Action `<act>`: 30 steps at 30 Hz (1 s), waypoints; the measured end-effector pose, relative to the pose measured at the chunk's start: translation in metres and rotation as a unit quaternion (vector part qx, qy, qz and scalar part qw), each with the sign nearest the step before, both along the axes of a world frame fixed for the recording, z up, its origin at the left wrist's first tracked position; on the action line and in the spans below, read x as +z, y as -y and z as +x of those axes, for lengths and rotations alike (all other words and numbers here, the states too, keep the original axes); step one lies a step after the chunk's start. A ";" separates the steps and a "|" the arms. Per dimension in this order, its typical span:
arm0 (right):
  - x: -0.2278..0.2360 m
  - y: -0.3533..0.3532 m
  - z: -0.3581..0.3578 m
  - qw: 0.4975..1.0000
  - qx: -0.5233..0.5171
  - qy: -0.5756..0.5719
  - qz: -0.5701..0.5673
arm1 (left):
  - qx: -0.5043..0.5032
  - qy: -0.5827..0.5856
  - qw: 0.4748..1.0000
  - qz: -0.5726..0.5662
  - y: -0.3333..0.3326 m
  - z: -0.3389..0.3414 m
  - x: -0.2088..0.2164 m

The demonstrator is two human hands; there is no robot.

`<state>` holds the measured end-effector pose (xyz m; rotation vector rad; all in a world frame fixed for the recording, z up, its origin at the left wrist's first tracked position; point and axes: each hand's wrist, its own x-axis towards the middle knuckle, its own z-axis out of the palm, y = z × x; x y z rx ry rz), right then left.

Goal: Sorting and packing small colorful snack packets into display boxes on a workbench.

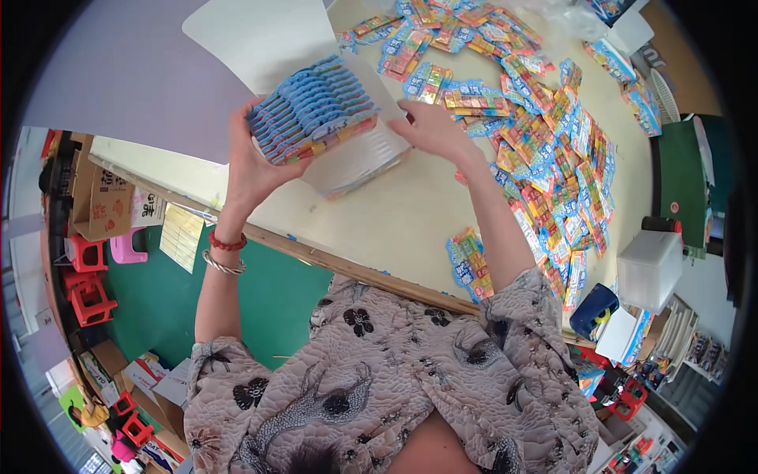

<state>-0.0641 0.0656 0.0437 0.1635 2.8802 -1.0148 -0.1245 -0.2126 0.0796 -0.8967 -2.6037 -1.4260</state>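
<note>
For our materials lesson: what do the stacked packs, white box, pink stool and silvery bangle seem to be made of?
Stacked packs: probably printed card or plastic film; thin, stiff-looking scalloped edges leave it open.
White box: likely smooth card, judging by its flat flap and thin walls.
Pink stool: probably moulded plastic, evenly coloured with rounded edges.
Silvery bangle: apparently polished metal, from its bright sheen.

Packets (312,110) in box (359,164); loose packets (537,150) right, on table (379,229).
</note>
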 end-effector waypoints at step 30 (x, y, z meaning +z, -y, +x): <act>-0.007 0.049 0.147 0.974 -0.215 -0.031 0.061 | -0.178 0.016 0.984 -0.011 -0.033 0.071 -0.015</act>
